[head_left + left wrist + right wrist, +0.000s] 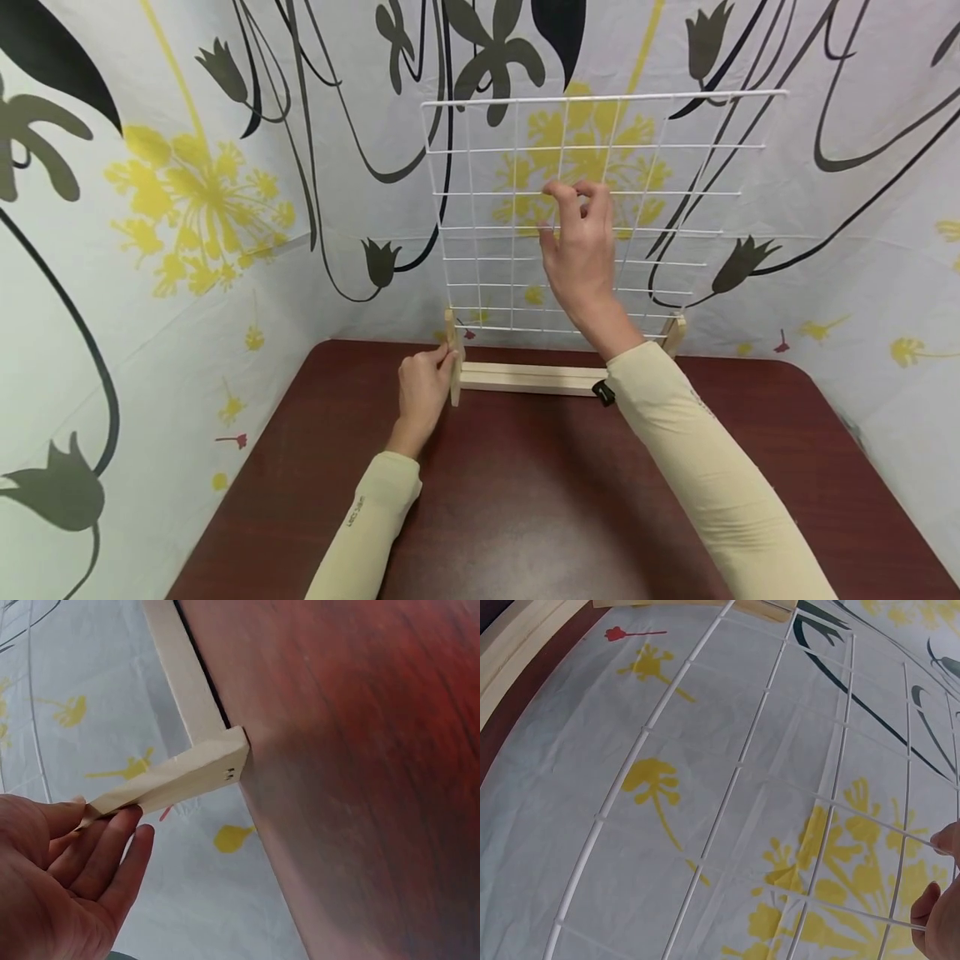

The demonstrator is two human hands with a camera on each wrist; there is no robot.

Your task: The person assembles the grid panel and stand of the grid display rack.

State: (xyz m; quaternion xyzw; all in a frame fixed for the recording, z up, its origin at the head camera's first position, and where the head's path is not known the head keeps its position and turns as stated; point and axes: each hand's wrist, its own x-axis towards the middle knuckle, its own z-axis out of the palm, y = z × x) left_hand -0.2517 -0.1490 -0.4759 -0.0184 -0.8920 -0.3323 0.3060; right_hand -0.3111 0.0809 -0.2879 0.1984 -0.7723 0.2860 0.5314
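Observation:
A white wire grid [637,97] stands upright, leaning back, its lower edge between the two ends of a light wooden stand [525,379]. My right hand [581,250] grips the grid near its middle, fingers bent over the wires. In the right wrist view only fingertips [926,904] show at the wires, at the right edge. With thumb and fingers my left hand [426,387] pinches the stand's left end piece [180,769]. Two small holes mark that piece near its table end. The right end piece [673,335] stands beyond my right forearm.
The stand sits near the far edge of a dark red-brown table [510,483]. Behind it hangs a white cloth [300,275] printed with yellow and grey flowers, also at both sides. A small black tab [603,392] shows at my right sleeve's cuff.

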